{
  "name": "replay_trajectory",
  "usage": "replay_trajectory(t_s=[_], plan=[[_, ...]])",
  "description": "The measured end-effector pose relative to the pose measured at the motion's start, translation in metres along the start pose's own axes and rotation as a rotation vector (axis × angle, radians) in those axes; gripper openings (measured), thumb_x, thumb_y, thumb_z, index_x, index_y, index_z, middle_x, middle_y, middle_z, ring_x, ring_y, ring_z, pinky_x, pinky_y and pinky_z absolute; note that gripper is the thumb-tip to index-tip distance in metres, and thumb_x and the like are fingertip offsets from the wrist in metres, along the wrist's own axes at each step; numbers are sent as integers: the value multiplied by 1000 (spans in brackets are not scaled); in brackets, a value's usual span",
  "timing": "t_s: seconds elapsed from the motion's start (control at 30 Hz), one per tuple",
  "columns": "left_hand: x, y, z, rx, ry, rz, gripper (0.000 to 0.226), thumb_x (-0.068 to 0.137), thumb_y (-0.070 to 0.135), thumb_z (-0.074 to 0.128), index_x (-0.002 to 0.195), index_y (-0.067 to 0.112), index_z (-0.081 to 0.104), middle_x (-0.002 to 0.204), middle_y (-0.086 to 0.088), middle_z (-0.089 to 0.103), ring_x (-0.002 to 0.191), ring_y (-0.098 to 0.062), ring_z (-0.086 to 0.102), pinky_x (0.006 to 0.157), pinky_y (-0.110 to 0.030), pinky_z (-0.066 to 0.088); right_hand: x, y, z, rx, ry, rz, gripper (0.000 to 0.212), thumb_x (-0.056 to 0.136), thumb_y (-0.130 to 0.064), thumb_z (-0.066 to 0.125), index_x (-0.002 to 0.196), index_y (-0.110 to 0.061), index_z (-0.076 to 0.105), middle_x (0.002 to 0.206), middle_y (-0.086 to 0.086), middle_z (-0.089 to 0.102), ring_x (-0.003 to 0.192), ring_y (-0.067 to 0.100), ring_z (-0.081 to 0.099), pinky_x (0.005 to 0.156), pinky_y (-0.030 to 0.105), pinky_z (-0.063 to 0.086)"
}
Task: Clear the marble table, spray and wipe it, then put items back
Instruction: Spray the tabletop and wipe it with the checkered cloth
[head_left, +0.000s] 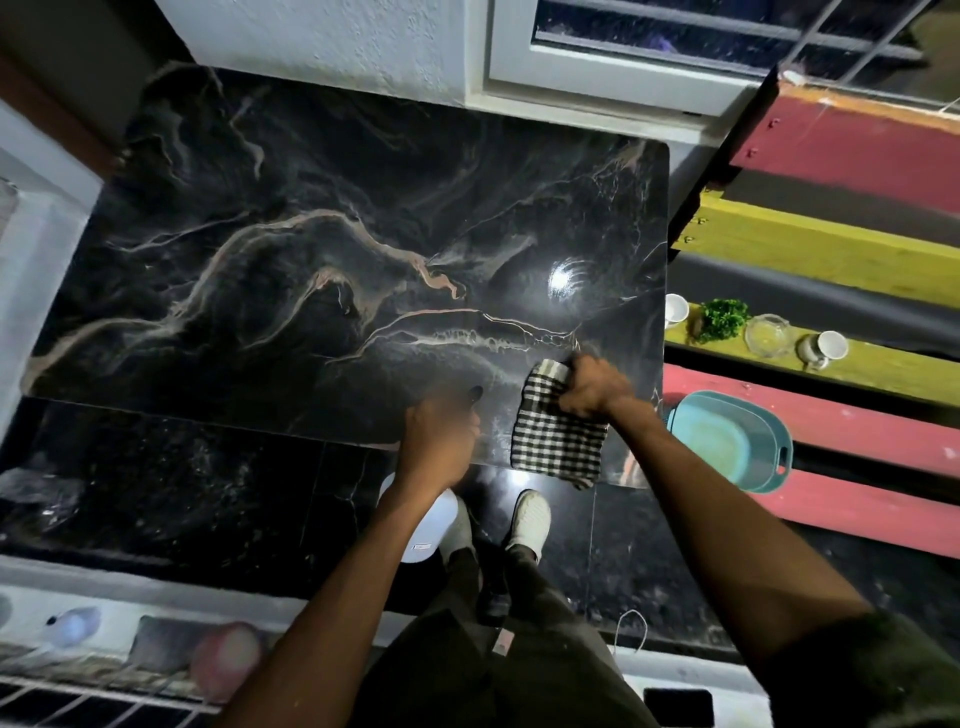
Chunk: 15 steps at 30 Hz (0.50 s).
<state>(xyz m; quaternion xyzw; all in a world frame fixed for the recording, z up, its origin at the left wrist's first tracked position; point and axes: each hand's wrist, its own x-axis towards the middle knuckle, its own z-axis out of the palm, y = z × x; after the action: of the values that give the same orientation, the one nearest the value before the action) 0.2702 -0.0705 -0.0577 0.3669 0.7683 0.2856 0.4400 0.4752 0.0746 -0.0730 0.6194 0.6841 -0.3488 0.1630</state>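
Head view: your right hand (592, 387) is clenched on the checked cloth (558, 434), pressing it to the marble table (311, 249) at its near right corner. Your left hand (439, 439), blurred, grasps a white spray bottle (415, 525) over the table's near edge; its label is unreadable. On the slatted bench: two cups, a plant, a glass dish, a teal basin (727, 441).

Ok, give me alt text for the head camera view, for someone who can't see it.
Seen from above, a person's right hand presses a checked cloth onto the near right corner of a black marble table, while the left hand holds a white spray bottle. Cups, a glass dish and a teal basin sit on a colourful slatted bench to the right.
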Motion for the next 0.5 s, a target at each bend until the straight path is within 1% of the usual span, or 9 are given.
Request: replay_trajectory(t_s=[0.07, 0.1, 0.13, 0.17, 0.2, 0.27, 0.3, 0.4, 0.5], plan=[[0, 1, 0, -2, 5, 12, 20, 72, 16, 64, 76, 34, 70, 69, 2, 72, 68, -21, 73, 58, -48, 64, -1, 4, 0, 52, -27, -13, 23, 76, -19, 75, 97, -18, 65, 95, 3, 66, 82, 21, 61, 72, 22, 48], [1, 1, 0, -1, 8, 17, 21, 72, 14, 64, 77, 34, 70, 69, 2, 72, 67, -21, 73, 58, -48, 64, -2, 6, -2, 85, -33, -17, 13, 76, -17, 74, 86, -16, 67, 82, 0, 66, 72, 18, 61, 60, 17, 46], [1, 1, 0, 2, 12, 18, 23, 73, 13, 64, 77, 34, 70, 69, 2, 72, 67, -23, 73, 58, -48, 64, -2, 9, -5, 126, -39, -16, 9, 74, -15, 73, 82, -13, 70, 72, -1, 66, 64, 16, 60, 50, 14, 43], [2, 1, -1, 6, 15, 15, 24, 73, 12, 63, 78, 34, 70, 70, 1, 73, 69, -24, 73, 60, -48, 64, -1, 11, -8, 165, -48, -11, 11, 73, -12, 72, 84, -8, 74, 67, 1, 67, 60, 16, 60, 46, 13, 43], [3, 2, -1, 10, 17, 11, 24, 73, 12, 63, 78, 35, 70, 70, 0, 73, 69, -25, 73, 61, -48, 64, 0, 13, -11, 193, -62, -11, 16, 72, -10, 72, 87, -6, 76, 68, 8, 71, 59, 19, 61, 49, 15, 47], [4, 2, -1, 11, 17, 14, 23, 73, 12, 64, 77, 35, 70, 70, 2, 73, 68, -23, 73, 60, -47, 64, 1, 16, -18, 225, -110, -24, 25, 69, -9, 72, 93, -1, 77, 79, 23, 73, 68, 23, 61, 63, 32, 55], [5, 3, -1, 10, 17, 17, 23, 72, 13, 64, 76, 35, 70, 69, 4, 72, 67, -21, 73, 59, -47, 64, 2, 16, -22, 241, -136, -23, 32, 69, -11, 72, 98, 0, 77, 84, 24, 73, 74, 25, 63, 70, 39, 57], [5, 4, 2, 4, 14, 12, 22, 71, 15, 64, 74, 36, 71, 68, 4, 72, 65, -21, 73, 57, -47, 64, 7, 18, -30, 244, -128, -6, 37, 78, -12, 73, 115, -9, 72, 105, 12, 76, 97, 30, 71, 90, 39, 58], [5, 6, 6, 6, 6, 9, 17, 70, 19, 64, 76, 34, 71, 68, 1, 73, 66, -24, 73, 56, -50, 63, 6, 20, -33, 168, -30, 4, 33, 80, -21, 73, 112, -16, 73, 105, 8, 76, 101, 29, 71, 95, 41, 58]])
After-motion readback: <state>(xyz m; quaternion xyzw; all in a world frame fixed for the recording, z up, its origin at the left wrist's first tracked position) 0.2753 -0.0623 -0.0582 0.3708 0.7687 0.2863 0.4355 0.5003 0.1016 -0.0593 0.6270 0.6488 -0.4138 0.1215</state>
